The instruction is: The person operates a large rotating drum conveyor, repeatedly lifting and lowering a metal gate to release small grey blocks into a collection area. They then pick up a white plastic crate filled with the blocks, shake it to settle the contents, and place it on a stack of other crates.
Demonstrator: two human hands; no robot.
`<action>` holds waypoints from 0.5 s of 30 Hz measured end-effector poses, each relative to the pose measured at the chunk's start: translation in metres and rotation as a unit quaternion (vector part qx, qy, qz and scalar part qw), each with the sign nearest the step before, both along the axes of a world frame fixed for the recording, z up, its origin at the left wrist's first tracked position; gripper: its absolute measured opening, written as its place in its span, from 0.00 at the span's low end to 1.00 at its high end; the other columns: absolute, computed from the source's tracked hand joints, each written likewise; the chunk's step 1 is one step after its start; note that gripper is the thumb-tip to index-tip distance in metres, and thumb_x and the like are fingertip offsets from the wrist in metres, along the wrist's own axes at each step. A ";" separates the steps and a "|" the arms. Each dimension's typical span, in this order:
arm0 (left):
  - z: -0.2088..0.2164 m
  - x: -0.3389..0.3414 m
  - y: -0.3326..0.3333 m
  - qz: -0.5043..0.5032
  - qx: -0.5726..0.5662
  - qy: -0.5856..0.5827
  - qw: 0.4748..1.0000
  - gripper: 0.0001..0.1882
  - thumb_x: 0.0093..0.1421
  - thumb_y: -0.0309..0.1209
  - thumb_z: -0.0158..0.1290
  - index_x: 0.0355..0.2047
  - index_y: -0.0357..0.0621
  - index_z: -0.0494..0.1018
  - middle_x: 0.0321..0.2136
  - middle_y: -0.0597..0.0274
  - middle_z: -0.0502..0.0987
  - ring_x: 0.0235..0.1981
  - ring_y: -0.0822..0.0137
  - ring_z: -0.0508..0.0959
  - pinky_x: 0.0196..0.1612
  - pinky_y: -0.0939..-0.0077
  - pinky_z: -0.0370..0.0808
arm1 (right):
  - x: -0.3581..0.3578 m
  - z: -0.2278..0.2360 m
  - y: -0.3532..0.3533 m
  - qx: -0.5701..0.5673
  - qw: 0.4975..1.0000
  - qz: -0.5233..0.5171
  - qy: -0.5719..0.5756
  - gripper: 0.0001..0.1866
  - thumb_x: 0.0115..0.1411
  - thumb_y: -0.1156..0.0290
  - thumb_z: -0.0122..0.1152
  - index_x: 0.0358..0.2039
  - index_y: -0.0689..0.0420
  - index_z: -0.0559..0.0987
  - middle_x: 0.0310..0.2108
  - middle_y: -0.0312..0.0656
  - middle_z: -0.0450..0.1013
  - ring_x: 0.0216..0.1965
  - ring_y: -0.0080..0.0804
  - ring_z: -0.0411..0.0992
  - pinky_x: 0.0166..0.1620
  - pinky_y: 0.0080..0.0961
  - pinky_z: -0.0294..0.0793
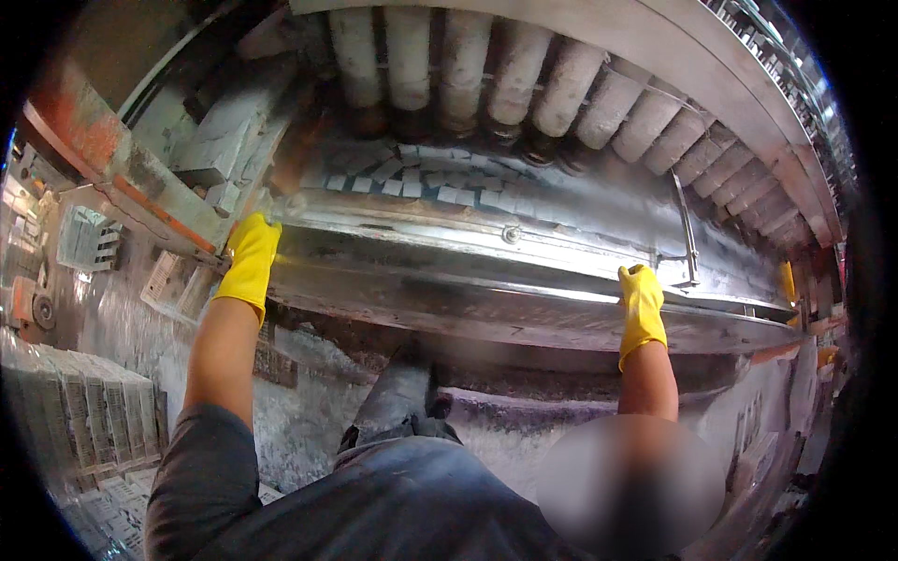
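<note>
Both my hands wear yellow rubber gloves and reach forward to a long, shiny metal rail (449,248) on the near side of a machine. At the rail's left end, beside a worn orange-and-grey frame (140,187), my left hand (250,262) is closed with its fingertips partly hidden. My right hand (642,304) curls its fingers over the rail's near edge towards the right. A round bolt or knob (511,235) sits on the rail between them. Behind it, several small white blocks (456,195) lie on the wet machine bed.
Thick, frosted-looking pipes (463,70) hang in a row above the bed. An upright metal bracket (687,229) stands near my right hand. Pale slotted crates (103,407) are stacked at lower left. More crates (87,238) and a wheel (43,310) show farther left.
</note>
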State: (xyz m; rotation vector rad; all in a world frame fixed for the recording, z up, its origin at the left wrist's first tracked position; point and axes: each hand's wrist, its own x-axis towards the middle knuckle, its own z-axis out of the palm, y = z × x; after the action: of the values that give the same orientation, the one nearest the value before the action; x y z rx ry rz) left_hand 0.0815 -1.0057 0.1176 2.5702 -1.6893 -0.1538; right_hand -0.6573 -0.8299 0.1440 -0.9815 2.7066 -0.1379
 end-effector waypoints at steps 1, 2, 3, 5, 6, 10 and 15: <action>0.000 0.002 0.000 -0.001 0.002 -0.010 1.000 0.29 0.58 0.56 0.61 0.53 0.52 0.81 0.53 0.47 0.82 0.54 0.44 0.82 0.54 0.47 0.78 | 0.004 0.003 -0.001 0.000 1.000 -0.006 -0.007 0.26 0.66 0.44 0.58 0.48 0.53 0.85 0.42 0.50 0.85 0.46 0.49 0.84 0.53 0.42 0.78; 0.000 0.003 0.000 -0.002 0.004 -0.020 1.000 0.29 0.58 0.56 0.61 0.53 0.52 0.81 0.52 0.47 0.83 0.54 0.44 0.82 0.54 0.47 0.78 | 0.005 0.002 -0.002 0.004 1.000 -0.004 -0.010 0.26 0.66 0.44 0.58 0.48 0.53 0.85 0.42 0.49 0.85 0.46 0.49 0.84 0.53 0.42 0.78; -0.001 0.005 0.001 -0.001 -0.003 -0.025 1.000 0.29 0.59 0.56 0.61 0.53 0.52 0.81 0.52 0.47 0.83 0.54 0.44 0.82 0.54 0.47 0.78 | 0.005 0.000 -0.004 0.007 1.000 -0.002 -0.013 0.26 0.66 0.44 0.58 0.48 0.53 0.85 0.41 0.49 0.85 0.45 0.49 0.84 0.53 0.42 0.78; -0.004 0.003 -0.001 -0.004 -0.020 -0.032 0.999 0.29 0.59 0.56 0.61 0.53 0.52 0.81 0.51 0.47 0.83 0.53 0.44 0.82 0.54 0.46 0.78 | -0.004 -0.005 -0.001 0.000 1.000 0.007 0.006 0.25 0.67 0.44 0.57 0.47 0.53 0.85 0.37 0.47 0.85 0.41 0.46 0.84 0.50 0.40 0.79; -0.006 0.002 -0.001 -0.006 -0.027 -0.030 0.999 0.29 0.59 0.56 0.61 0.53 0.52 0.81 0.51 0.48 0.83 0.53 0.43 0.82 0.54 0.46 0.78 | -0.010 -0.013 -0.001 -0.009 1.000 0.017 0.025 0.25 0.67 0.45 0.57 0.46 0.53 0.85 0.33 0.46 0.85 0.36 0.43 0.85 0.47 0.39 0.79; -0.009 -0.002 -0.003 -0.015 -0.051 -0.023 0.998 0.28 0.60 0.55 0.60 0.53 0.52 0.81 0.51 0.48 0.83 0.54 0.43 0.82 0.54 0.45 0.78 | -0.023 -0.025 0.005 -0.024 0.998 0.031 0.048 0.24 0.68 0.45 0.57 0.47 0.53 0.85 0.33 0.46 0.83 0.37 0.43 0.83 0.48 0.39 0.79; -0.021 0.014 -0.003 -0.006 -0.141 0.014 0.990 0.26 0.63 0.56 0.57 0.52 0.54 0.82 0.49 0.51 0.85 0.52 0.46 0.83 0.52 0.48 0.79 | 0.005 0.003 0.000 -0.014 1.000 0.005 -0.014 0.27 0.67 0.44 0.59 0.49 0.54 0.86 0.50 0.53 0.82 0.55 0.54 0.79 0.58 0.45 0.76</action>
State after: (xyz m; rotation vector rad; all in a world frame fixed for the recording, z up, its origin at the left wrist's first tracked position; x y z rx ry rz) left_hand 0.0952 -1.0091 0.0967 2.3423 -1.5873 0.0466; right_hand -0.6525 -0.8301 0.1471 -0.9932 2.6805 -0.1883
